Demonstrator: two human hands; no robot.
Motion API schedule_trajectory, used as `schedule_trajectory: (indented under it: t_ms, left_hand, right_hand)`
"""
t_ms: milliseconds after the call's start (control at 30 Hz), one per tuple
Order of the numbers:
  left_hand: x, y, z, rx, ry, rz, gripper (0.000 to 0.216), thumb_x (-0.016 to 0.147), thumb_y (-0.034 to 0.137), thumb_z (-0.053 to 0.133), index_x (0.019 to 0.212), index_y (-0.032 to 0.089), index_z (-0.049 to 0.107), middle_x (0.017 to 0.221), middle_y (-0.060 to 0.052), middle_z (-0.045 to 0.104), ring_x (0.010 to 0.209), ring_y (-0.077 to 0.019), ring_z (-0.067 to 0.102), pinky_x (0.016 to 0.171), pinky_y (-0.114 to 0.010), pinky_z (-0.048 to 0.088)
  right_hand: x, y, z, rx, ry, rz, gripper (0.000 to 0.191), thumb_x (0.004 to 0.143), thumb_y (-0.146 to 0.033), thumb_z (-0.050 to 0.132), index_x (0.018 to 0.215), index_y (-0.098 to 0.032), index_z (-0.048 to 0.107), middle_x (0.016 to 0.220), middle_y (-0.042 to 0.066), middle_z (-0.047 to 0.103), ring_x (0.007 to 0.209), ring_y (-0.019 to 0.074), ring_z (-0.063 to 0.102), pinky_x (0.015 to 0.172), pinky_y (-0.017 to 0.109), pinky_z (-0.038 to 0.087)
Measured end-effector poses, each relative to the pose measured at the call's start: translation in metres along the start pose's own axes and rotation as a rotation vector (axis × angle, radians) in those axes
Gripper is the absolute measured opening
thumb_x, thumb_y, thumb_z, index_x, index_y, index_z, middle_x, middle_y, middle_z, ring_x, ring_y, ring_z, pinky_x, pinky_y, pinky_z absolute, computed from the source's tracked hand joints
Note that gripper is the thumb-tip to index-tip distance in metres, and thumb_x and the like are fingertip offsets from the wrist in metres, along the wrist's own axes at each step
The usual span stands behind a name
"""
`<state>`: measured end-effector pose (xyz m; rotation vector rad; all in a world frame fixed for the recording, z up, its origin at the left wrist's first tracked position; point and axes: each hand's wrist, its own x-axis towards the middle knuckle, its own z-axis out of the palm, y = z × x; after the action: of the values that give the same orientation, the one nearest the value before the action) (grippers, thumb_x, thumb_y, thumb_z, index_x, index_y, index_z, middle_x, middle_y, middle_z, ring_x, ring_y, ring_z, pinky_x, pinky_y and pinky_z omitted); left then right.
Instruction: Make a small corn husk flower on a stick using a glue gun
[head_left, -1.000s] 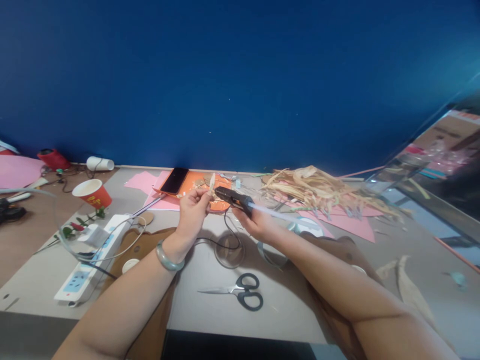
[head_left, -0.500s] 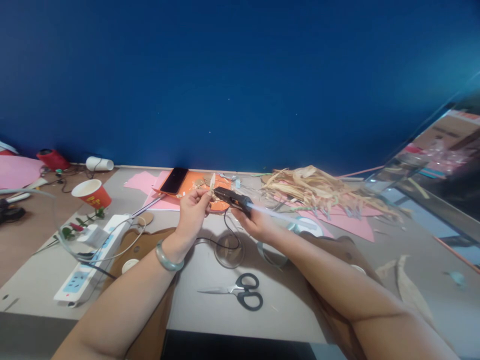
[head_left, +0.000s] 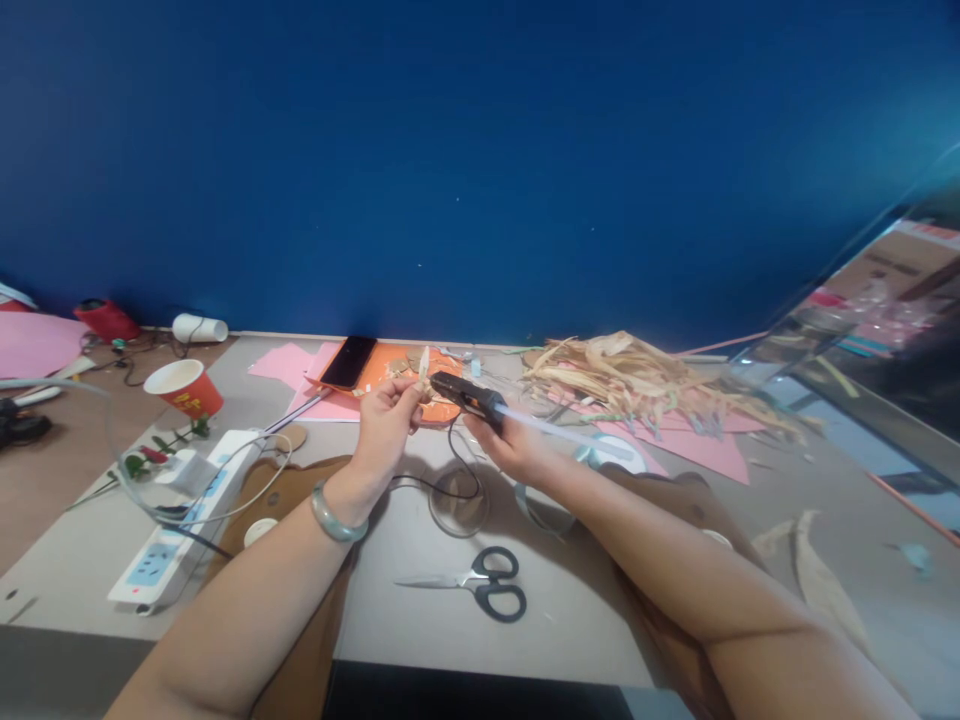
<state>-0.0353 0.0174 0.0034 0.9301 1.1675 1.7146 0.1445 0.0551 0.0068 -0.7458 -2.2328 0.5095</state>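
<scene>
My left hand (head_left: 391,415) pinches a small piece of pale dried husk (head_left: 424,364) that stands up from the fingertips. Wrapped in my right hand (head_left: 510,440) is a black glue gun (head_left: 469,394), its nozzle pointing left at the husk piece, touching or very close to it; I cannot tell which. A clear glue stick (head_left: 551,425) sticks out of the gun's back end. The gun's black cord (head_left: 465,490) loops down between my wrists. Nearer to me lie black-handled scissors (head_left: 480,582), blades pointing left.
A heap of dried corn husks (head_left: 622,375) lies on pink paper at the back right. Behind my hands are a phone (head_left: 349,361) and an orange sheet (head_left: 382,370). On the left stand a power strip (head_left: 187,520) and a red paper cup (head_left: 185,388). A blue wall (head_left: 480,180) closes the back.
The glue gun has shifted very slightly to the right at its nozzle. Both hands otherwise keep their places and grips.
</scene>
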Motion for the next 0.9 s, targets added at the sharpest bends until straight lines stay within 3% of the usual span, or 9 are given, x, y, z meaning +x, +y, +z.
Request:
schedule_trajectory:
  t_ms: [700,900]
  left_hand:
    - [0.002,-0.002,-0.001,0.001,-0.020,0.000,0.026,0.072,0.038,0.071,0.072,0.014,0.061,0.041,0.007,0.048,0.036,-0.0044,0.036,0.039,-0.018,0.026]
    - [0.004,0.002,0.001,-0.091,0.055,-0.005,0.024,0.068,0.033,0.074,0.069,0.013,0.060,0.050,0.004,0.055,0.039,-0.0036,0.039,0.040,-0.018,0.027]
  right_hand:
    - [0.001,0.000,0.001,0.019,-0.017,-0.044,0.029,0.095,-0.041,0.043,0.093,-0.017,0.059,0.081,0.007,0.063,0.074,0.0194,0.057,0.070,0.032,0.046]
    - [0.002,0.000,-0.012,0.001,0.178,0.136,0.032,0.094,-0.047,0.043,0.090,-0.018,0.057,0.066,0.003,0.056,0.061,0.0177,0.052,0.059,0.030,0.041]
